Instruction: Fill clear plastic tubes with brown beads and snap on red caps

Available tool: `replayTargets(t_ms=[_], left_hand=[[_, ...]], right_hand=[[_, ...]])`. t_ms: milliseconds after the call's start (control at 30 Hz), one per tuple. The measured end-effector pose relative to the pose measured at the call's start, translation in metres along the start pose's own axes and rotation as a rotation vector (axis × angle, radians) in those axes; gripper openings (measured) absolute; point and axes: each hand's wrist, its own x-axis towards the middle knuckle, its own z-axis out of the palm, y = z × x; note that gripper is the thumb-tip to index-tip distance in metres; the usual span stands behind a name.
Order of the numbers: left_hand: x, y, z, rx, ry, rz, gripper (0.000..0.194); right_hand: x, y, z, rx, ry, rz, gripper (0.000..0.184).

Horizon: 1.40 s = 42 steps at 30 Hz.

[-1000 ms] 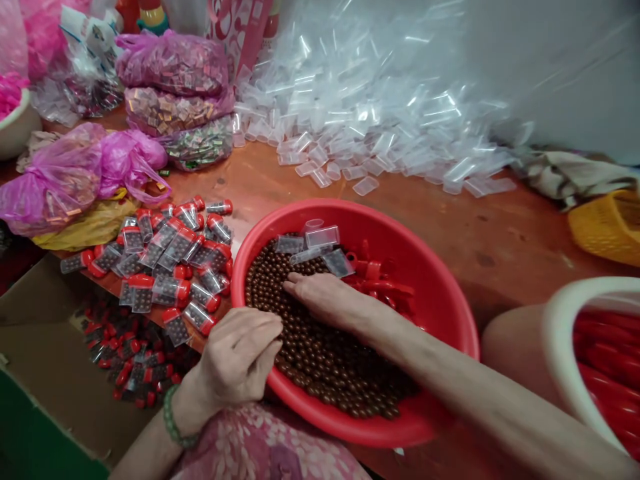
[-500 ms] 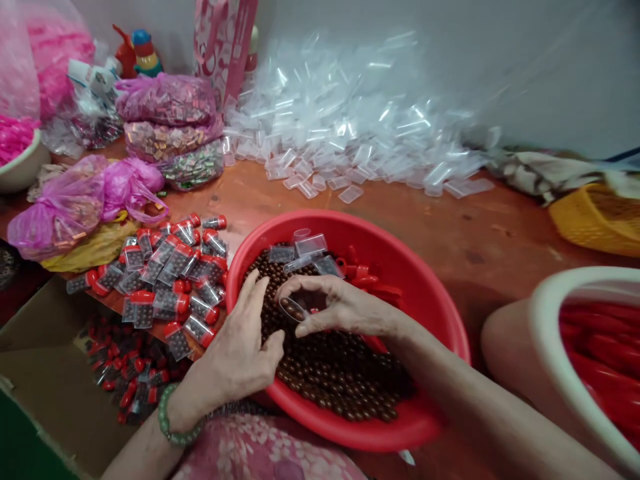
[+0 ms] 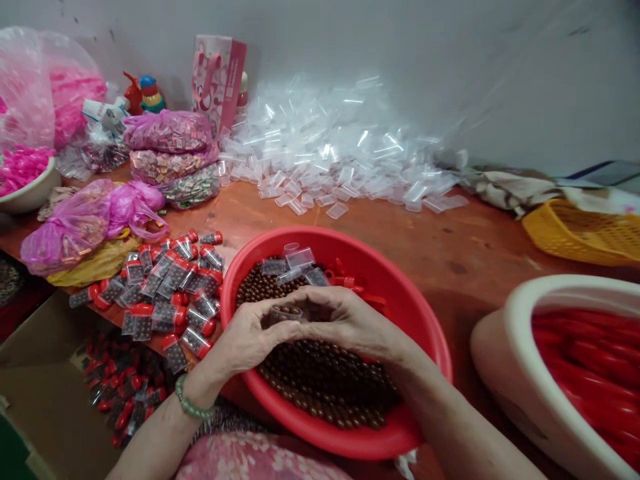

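Observation:
Over the large red basin (image 3: 435, 320), a small clear plastic container (image 3: 286, 313) with brown beads inside is held between my two hands. My left hand (image 3: 250, 340) is closed around its left side, with a green bead bracelet on the wrist. Curled in from the right, my right hand (image 3: 350, 323) grips it too, and the fingertips of both hands meet. Below them lie many loose brown beads (image 3: 325, 380). Clear empty containers (image 3: 300, 263) rest on the beads at the back of the basin, beside red caps (image 3: 350, 281).
Filled red-capped containers (image 3: 170, 280) are heaped left of the basin, with more in a cardboard box (image 3: 40, 360) below. Clear containers (image 3: 325, 160) pile against the wall. A white tub (image 3: 520, 313) of red pieces and a yellow basket (image 3: 575, 233) stand right; pink bags (image 3: 170, 133) sit left.
My left hand has moved right and closed on the container that my right hand was holding; before, its fingers were spread. The camera view has tilted up slightly and shifted.

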Motion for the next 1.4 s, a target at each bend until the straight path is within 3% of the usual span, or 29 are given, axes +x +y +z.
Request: replayTargets(t_ms=[167, 233, 367, 433, 633, 800, 867, 967, 1067, 1233, 1400], left_hand=[[-0.004, 0.004, 0.003, 0.073, 0.085, 0.003, 0.031], [-0.004, 0.008, 0.003, 0.125, 0.075, 0.018, 0.025], [0.0, 0.014, -0.001, 0.132, -0.015, -0.013, 0.02], [0.003, 0.013, -0.003, 0.122, -0.02, -0.026, 0.02], [0.008, 0.001, -0.003, 0.118, 0.001, -0.058, 0.021], [0.006, 0.005, -0.003, -0.051, 0.01, -0.133, 0.021], [0.005, 0.007, -0.003, -0.104, 0.011, -0.17, 0.024], [0.005, 0.007, -0.004, -0.094, 0.047, -0.176, 0.026], [0.006, 0.006, -0.004, -0.06, 0.085, -0.141, 0.03], [0.007, 0.003, 0.0, -0.052, 0.139, -0.068, 0.031], [0.012, 0.001, 0.003, -0.023, 0.18, -0.019, 0.024]], right_hand=[[-0.009, -0.002, -0.01, 0.058, 0.068, -0.004, 0.051], [-0.012, 0.004, -0.021, -0.064, 0.087, 0.05, 0.045], [-0.015, 0.022, -0.033, -0.535, 0.036, 0.221, 0.031], [-0.013, 0.031, -0.027, -0.689, -0.013, 0.281, 0.027], [0.0, 0.044, 0.005, -0.845, -0.064, 0.403, 0.015], [-0.002, 0.037, 0.001, -0.859, -0.036, 0.419, 0.013], [-0.008, 0.033, -0.004, -0.783, 0.053, 0.372, 0.025], [-0.016, 0.028, -0.006, -0.363, 0.236, 0.213, 0.049], [-0.02, 0.022, -0.002, -0.033, 0.257, 0.147, 0.064], [-0.022, 0.017, 0.004, -0.069, 0.134, 0.208, 0.051], [-0.022, 0.022, 0.006, -0.013, 0.12, 0.212, 0.075]])
